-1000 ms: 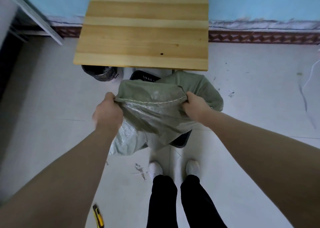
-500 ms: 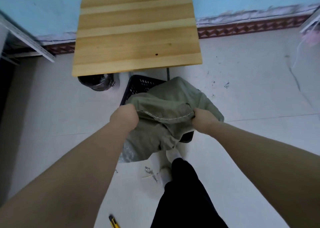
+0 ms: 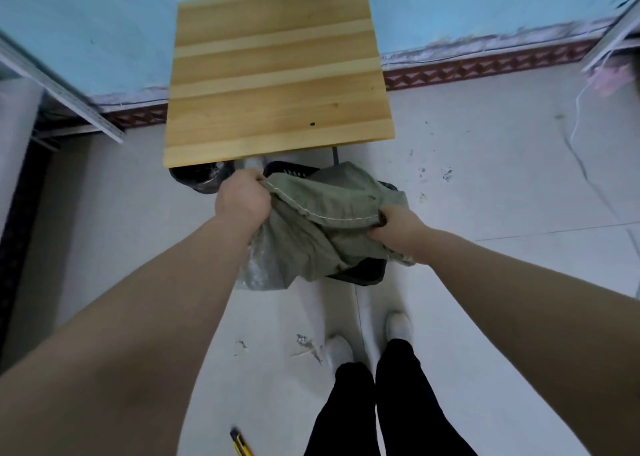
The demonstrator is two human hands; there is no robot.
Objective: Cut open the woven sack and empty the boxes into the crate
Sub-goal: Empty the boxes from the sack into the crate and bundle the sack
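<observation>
Head view: left hand (image 3: 241, 202) and right hand (image 3: 398, 227) fingers clench the sack (image 3: 325, 220) above the crate (image 3: 363, 272).

We count one olive-green woven plastic sack (image 3: 332, 223) with a white stitched hem. We count two bare hands: one left hand (image 3: 241, 203) and one right hand (image 3: 398, 227), each closed on the sack's hem. We count one black perforated plastic crate (image 3: 367, 273), mostly covered by the sack. We count one pale striped wooden tabletop (image 3: 277, 74) and one dark round bin (image 3: 199, 178) under its edge. We count one yellow-and-black utility knife (image 3: 241, 443) on the floor. We count two white-socked feet (image 3: 398, 325). We see no boxes to count; the sack hides the crate's interior.
</observation>
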